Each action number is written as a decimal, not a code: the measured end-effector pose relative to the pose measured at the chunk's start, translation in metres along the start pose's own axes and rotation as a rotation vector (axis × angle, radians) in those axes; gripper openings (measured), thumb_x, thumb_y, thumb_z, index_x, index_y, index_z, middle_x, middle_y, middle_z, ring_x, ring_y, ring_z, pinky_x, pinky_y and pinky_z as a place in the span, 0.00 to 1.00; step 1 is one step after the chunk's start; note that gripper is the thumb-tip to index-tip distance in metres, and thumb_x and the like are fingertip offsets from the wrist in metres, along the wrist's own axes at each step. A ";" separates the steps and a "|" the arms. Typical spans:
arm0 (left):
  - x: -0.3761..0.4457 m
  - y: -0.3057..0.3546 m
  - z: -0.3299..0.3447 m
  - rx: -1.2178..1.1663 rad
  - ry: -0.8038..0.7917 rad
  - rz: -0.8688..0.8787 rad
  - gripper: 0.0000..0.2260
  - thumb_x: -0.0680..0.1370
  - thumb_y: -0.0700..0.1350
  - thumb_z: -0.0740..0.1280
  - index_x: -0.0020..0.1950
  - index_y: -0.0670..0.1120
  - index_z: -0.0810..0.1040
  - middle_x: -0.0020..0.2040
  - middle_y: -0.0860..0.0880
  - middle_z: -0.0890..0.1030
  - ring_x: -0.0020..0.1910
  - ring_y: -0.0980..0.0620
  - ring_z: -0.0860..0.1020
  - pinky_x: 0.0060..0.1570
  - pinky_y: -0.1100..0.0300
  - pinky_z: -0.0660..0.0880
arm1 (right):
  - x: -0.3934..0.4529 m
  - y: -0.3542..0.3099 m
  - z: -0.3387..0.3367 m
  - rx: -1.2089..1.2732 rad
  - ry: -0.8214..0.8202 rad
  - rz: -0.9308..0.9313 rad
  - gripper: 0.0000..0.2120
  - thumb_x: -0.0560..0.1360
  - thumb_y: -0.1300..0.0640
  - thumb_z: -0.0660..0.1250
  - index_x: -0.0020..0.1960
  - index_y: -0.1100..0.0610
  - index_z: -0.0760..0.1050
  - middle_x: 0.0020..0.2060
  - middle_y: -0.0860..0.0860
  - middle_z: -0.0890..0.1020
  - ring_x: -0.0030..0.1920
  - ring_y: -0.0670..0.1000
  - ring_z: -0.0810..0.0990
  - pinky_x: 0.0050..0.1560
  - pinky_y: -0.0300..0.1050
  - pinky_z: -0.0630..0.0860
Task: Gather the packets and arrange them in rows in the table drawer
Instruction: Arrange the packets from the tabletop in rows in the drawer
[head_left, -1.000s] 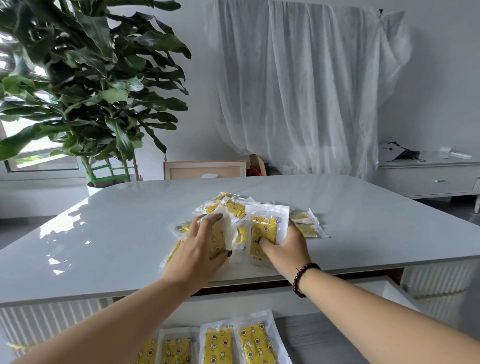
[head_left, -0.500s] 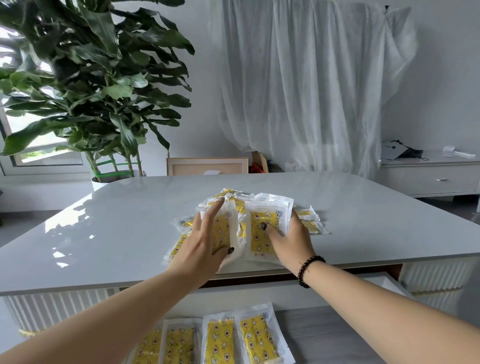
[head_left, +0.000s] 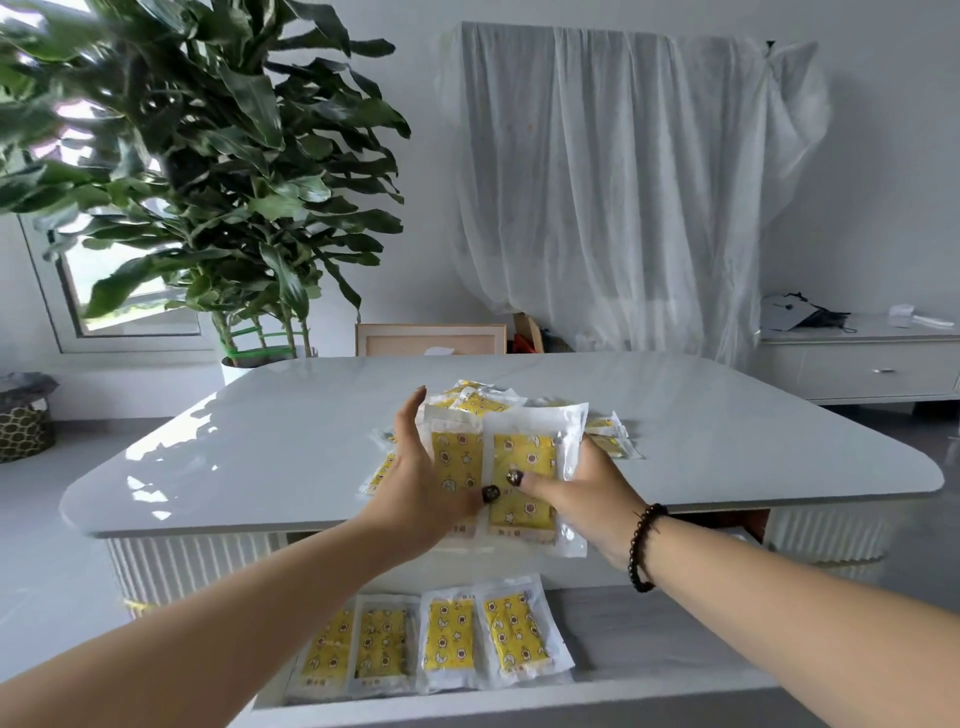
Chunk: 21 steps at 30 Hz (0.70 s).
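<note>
Over the near edge of the tabletop (head_left: 727, 441), both hands lift a bundle of packets (head_left: 498, 467).

The packets are clear plastic sleeves with yellow printed inserts. The left hand (head_left: 421, 483) and right hand (head_left: 587, 488) clamp the bundle from either side, thumbs pressed on its front, fingers grasping it. More packets lie heaped (head_left: 608, 441) on the tabletop behind; four lie side by side (head_left: 436, 642) in the open drawer (head_left: 649, 623) below.

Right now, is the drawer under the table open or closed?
Open. The drawer is pulled out below the table, and four yellow packets lie side by side in it, in plain sight.
</note>
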<state>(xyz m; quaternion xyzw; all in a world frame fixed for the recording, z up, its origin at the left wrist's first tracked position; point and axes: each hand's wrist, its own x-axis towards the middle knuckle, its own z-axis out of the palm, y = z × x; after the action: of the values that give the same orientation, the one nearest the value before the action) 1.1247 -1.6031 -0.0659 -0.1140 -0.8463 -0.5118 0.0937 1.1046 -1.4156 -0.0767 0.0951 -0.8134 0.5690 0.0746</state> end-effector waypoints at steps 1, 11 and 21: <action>-0.005 0.003 -0.001 0.002 0.005 -0.011 0.50 0.71 0.37 0.74 0.75 0.59 0.39 0.56 0.45 0.79 0.45 0.52 0.79 0.30 0.69 0.74 | -0.007 -0.001 -0.002 -0.027 -0.023 0.001 0.38 0.61 0.40 0.73 0.67 0.49 0.66 0.64 0.45 0.75 0.65 0.48 0.72 0.68 0.52 0.69; -0.030 0.011 0.003 0.078 -0.004 -0.153 0.24 0.71 0.44 0.76 0.57 0.47 0.65 0.46 0.52 0.77 0.39 0.59 0.76 0.24 0.73 0.70 | -0.029 0.013 -0.041 -0.208 -0.034 0.101 0.21 0.72 0.48 0.69 0.61 0.58 0.72 0.56 0.54 0.80 0.57 0.54 0.78 0.62 0.54 0.74; -0.016 -0.029 0.018 0.259 -0.215 -0.259 0.20 0.73 0.44 0.73 0.57 0.49 0.65 0.49 0.50 0.79 0.46 0.51 0.79 0.44 0.55 0.80 | 0.004 0.105 -0.045 -0.508 -0.224 0.505 0.13 0.75 0.58 0.67 0.57 0.64 0.77 0.54 0.59 0.82 0.56 0.57 0.80 0.60 0.51 0.75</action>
<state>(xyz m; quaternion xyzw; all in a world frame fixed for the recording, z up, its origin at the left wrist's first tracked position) 1.1305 -1.6019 -0.1030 -0.0452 -0.9178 -0.3913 -0.0496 1.0761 -1.3386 -0.1561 -0.0685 -0.9295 0.3357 -0.1365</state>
